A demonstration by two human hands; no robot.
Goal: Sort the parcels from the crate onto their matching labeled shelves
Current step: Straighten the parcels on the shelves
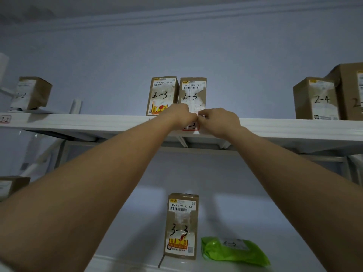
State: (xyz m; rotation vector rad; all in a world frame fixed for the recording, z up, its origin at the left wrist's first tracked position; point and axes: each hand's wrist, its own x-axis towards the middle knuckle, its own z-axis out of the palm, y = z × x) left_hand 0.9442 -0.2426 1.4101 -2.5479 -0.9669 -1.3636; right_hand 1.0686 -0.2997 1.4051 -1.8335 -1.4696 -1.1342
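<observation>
fingers of both hands were curled and met at the base of the right-hand 2-3 parcel [192, 94] — left hand [179, 114] and right hand [219, 120] knuckle to knuckle at the shelf lip. whether they still pinched the box's bottom edge or just touched it, could not tell; the fingertips were hidden behind the knuckles. that parcel stood upright on the upper shelf [78, 122], just above the red-framed 2-3 shelf label [190, 127], touching or nearly touching a second 2-3 parcel [163, 95] on its left. so this one looked placed, or a nudge from it.

outward — a 2-2 parcel [29, 93] stood far left on the same shelf above its own 2-2 label [5, 119], and a 2-4 parcel [316, 99] with a bigger box [351, 91] behind it sat far right. on the shelf below, a 3-3 parcel [181, 226] stood upright with a green bag [233, 251] marked 3-3 lying just beside it. another box [11, 186] showed at the left edge, marking unreadable.

judgement: a good share sorted, matches looked right. crate was out of view, so what remained could not be told.
</observation>
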